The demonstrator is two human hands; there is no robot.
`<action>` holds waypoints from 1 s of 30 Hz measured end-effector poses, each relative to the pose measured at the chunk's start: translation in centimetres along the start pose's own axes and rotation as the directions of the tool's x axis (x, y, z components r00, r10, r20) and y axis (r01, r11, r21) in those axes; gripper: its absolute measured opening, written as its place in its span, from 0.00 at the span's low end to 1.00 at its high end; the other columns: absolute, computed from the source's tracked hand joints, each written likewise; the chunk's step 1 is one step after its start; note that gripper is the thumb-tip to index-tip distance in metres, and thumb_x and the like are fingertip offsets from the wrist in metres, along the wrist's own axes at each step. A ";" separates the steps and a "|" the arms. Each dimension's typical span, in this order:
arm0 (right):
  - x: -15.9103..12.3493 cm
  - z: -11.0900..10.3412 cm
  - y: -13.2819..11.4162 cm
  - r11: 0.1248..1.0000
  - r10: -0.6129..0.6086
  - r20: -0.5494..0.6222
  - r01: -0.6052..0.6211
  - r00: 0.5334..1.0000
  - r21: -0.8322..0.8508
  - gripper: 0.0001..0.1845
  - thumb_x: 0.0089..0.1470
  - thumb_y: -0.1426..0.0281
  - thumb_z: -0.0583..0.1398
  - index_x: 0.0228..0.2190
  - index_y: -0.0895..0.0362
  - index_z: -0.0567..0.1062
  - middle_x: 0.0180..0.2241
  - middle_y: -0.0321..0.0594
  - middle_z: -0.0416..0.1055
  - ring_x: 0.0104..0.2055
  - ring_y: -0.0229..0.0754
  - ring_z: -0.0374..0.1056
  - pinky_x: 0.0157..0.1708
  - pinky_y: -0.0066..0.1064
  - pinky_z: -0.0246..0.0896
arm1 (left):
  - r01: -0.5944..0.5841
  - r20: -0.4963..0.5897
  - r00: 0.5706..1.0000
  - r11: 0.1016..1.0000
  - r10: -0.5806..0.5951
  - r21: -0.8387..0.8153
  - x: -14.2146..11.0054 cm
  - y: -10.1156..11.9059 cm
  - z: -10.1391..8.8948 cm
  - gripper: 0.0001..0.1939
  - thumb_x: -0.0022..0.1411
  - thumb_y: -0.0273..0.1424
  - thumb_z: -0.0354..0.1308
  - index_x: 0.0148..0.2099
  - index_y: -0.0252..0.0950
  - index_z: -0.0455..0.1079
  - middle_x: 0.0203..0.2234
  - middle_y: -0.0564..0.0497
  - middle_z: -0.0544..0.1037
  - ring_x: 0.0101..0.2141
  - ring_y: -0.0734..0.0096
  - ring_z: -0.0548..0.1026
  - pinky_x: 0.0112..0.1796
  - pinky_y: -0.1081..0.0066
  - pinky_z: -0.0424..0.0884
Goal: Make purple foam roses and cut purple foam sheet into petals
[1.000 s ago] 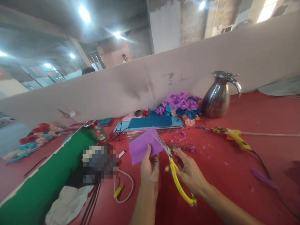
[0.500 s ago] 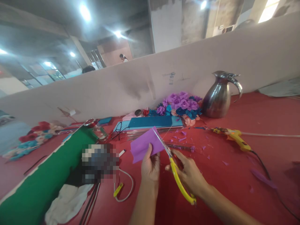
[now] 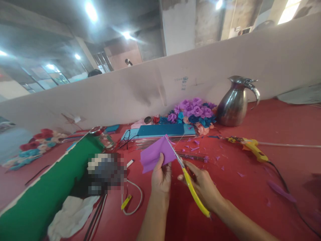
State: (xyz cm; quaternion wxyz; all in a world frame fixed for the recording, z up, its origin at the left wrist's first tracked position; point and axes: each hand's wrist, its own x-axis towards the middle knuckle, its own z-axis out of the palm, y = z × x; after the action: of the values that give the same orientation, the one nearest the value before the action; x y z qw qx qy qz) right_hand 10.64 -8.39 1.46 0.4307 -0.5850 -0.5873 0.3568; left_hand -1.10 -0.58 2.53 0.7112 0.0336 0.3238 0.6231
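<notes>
My left hand [image 3: 161, 179] pinches a folded piece of purple paper [image 3: 155, 154] by its lower edge and holds it up over the red table [image 3: 250, 187]. My right hand [image 3: 204, 189] grips yellow-handled scissors [image 3: 190, 187]. Their blades lie along the paper's right edge and look closed together. Small purple paper scraps [image 3: 195, 144] lie on the table just beyond the hands.
A green roll of material [image 3: 47, 187] lies at the left, with white cloth [image 3: 70, 217] and a cable [image 3: 132, 201] beside it. Paper flowers [image 3: 194, 113], a steel jug [image 3: 233, 103], blue sheets [image 3: 160, 130] and a yellow glue gun [image 3: 253, 149] sit further back. A pale partition wall [image 3: 150, 87] backs the table.
The scissor blades have closed along the paper's right edge and the handles have come together. The paper has shifted slightly right and up.
</notes>
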 end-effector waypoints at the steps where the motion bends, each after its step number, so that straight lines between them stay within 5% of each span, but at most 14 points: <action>1: 0.0 -0.1 -0.1 1.000 -0.017 0.001 0.017 1.000 -0.010 0.19 0.52 0.65 0.56 0.46 0.56 0.69 0.17 0.28 0.57 0.19 0.35 0.51 0.19 0.25 0.46 | -0.002 -0.009 1.000 1.000 0.002 0.011 -0.1 0.0 0.1 0.10 0.61 0.22 0.53 0.45 0.33 0.69 0.34 0.48 0.81 0.37 0.70 0.79 0.39 0.75 0.76; 5: 0.0 -0.5 -0.2 0.996 -0.089 -0.002 0.089 0.996 -0.021 0.19 0.54 0.61 0.56 0.46 0.56 0.67 0.19 0.28 0.56 0.20 0.34 0.50 0.20 0.24 0.45 | -0.031 -0.004 1.000 0.998 0.031 0.061 -0.5 -0.2 0.2 0.13 0.59 0.20 0.55 0.46 0.34 0.70 0.35 0.48 0.81 0.37 0.69 0.79 0.39 0.74 0.76; 14: 0.4 0.1 1.3 0.999 -0.024 -0.053 0.023 0.998 -0.035 0.18 0.54 0.58 0.55 0.43 0.55 0.70 0.18 0.30 0.60 0.19 0.34 0.53 0.18 0.24 0.48 | 0.013 -0.023 1.000 0.998 -0.012 0.059 -0.9 -0.8 0.3 0.13 0.58 0.19 0.56 0.46 0.32 0.69 0.32 0.48 0.81 0.31 0.72 0.79 0.37 0.74 0.77; 20: 0.5 0.0 1.5 0.961 0.175 -0.066 -0.156 0.982 0.230 0.18 0.53 0.55 0.56 0.39 0.54 0.70 0.13 0.26 0.55 0.12 0.33 0.52 0.11 0.22 0.47 | -0.015 0.003 1.000 0.999 0.015 0.042 -0.8 -0.9 0.2 0.13 0.56 0.17 0.56 0.44 0.33 0.70 0.31 0.48 0.81 0.33 0.70 0.79 0.37 0.72 0.77; 26: 1.7 -1.5 1.0 0.855 0.149 -0.164 -0.043 0.975 0.517 0.23 0.42 0.57 0.66 0.36 0.52 0.65 0.19 0.24 0.57 0.15 0.30 0.54 0.13 0.21 0.51 | 0.128 0.076 0.987 0.978 -0.142 0.166 -1.4 -1.5 -0.4 0.10 0.51 0.18 0.62 0.38 0.31 0.73 0.30 0.46 0.81 0.31 0.68 0.79 0.37 0.71 0.76; 30: 2.4 -1.5 1.5 0.783 0.138 -0.184 0.006 0.973 0.622 0.26 0.37 0.60 0.69 0.36 0.52 0.65 0.25 0.30 0.66 0.22 0.35 0.65 0.21 0.27 0.64 | 0.136 0.124 0.978 0.960 -0.170 0.245 -1.7 -1.7 -0.4 0.13 0.48 0.17 0.63 0.39 0.31 0.73 0.30 0.46 0.81 0.31 0.67 0.79 0.37 0.70 0.76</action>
State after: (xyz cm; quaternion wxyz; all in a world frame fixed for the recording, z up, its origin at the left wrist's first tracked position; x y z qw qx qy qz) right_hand 12.74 -6.05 0.81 0.6477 -0.4674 -0.3657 0.4777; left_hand 0.15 -2.64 2.13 0.7699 0.1374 0.3448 0.5192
